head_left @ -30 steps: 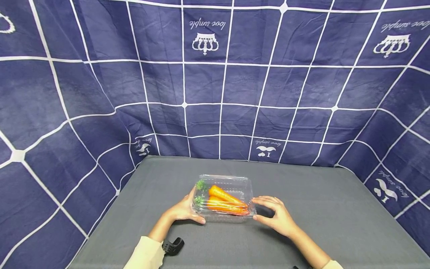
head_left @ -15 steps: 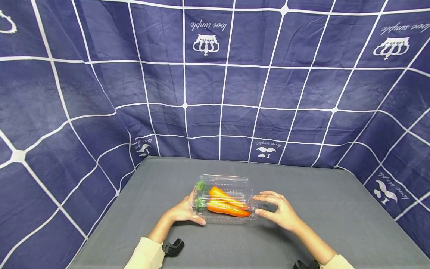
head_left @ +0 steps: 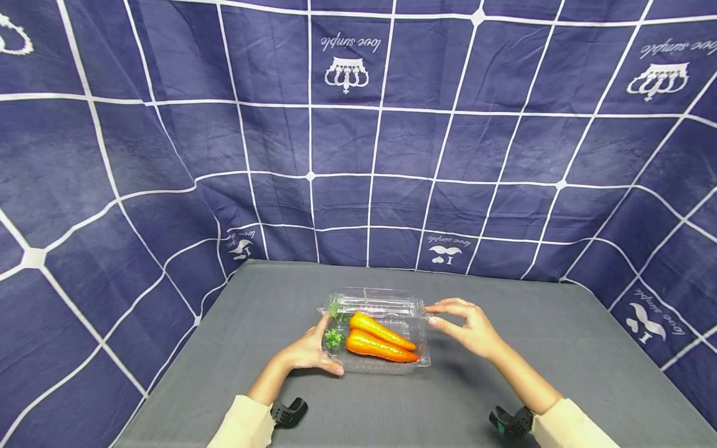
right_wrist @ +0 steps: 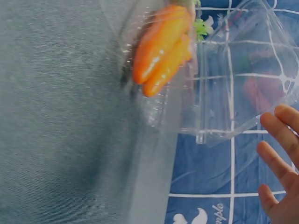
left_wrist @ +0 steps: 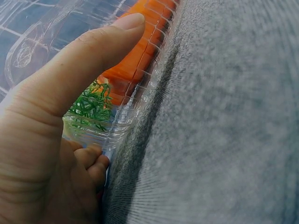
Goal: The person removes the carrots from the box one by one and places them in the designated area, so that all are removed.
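Note:
A clear plastic clamshell box (head_left: pixel 386 368) stands on the table with two orange carrots (head_left: pixel 382 346) with green tops (head_left: pixel 334 339) inside. My left hand (head_left: pixel 305 352) grips the box's left end, its thumb along the front wall; in the left wrist view the carrot (left_wrist: pixel 133 65) shows behind that thumb. At the right end, my right hand (head_left: pixel 469 325) pinches the corner of the box's hinged lid (head_left: pixel 381 303), which stands raised and tilted back. In the right wrist view the fingers reach the lid's edge, and the thumb is out of sight.
Grey cloth covers the table (head_left: pixel 269 292). A dark blue curtain (head_left: pixel 403 143) with white grid lines hangs behind it and along both sides. Black straps (head_left: pixel 289 412) are on both wrists.
The lid has swung up and back from over the carrots, uncovering them. My right hand has moved upward and away with it, while the left hand has stayed on the box.

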Action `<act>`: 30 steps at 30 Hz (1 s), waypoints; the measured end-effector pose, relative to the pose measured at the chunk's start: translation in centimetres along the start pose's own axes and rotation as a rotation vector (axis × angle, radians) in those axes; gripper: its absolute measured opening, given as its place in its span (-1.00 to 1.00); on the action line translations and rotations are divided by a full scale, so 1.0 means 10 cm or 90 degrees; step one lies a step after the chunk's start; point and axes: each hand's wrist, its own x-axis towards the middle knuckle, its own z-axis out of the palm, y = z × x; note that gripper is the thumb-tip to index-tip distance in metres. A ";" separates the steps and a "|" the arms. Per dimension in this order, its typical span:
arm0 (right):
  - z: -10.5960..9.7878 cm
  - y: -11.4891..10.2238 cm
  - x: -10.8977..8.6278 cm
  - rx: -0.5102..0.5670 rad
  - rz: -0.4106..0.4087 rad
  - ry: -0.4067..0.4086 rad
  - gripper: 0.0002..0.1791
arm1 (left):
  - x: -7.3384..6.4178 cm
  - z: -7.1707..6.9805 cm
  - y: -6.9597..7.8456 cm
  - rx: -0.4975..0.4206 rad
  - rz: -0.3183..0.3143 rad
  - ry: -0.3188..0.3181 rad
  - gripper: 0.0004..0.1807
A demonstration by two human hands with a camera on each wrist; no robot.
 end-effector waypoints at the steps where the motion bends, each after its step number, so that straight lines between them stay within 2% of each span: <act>1: -0.01 -0.01 0.02 0.001 0.002 -0.001 -0.77 | 0.00 0.00 0.00 0.001 0.000 -0.001 0.46; 4: -0.03 -0.03 0.09 0.003 0.014 0.001 -0.80 | 0.00 0.00 0.00 0.005 0.006 -0.001 0.48; 11: -0.02 -0.06 0.25 0.005 0.086 0.024 -0.83 | 0.00 -0.01 0.00 -0.005 0.011 -0.004 0.47; 16: 0.03 -0.04 0.39 0.063 0.147 0.060 -0.80 | -0.01 0.00 -0.01 -0.007 0.012 0.000 0.46; 21: 0.08 -0.02 0.49 0.102 0.174 0.096 -0.75 | 0.00 0.00 -0.02 -0.008 0.008 -0.002 0.47; 30: 0.18 0.07 0.65 0.110 0.228 0.153 -0.66 | 0.00 -0.01 0.01 -0.012 -0.005 -0.005 0.48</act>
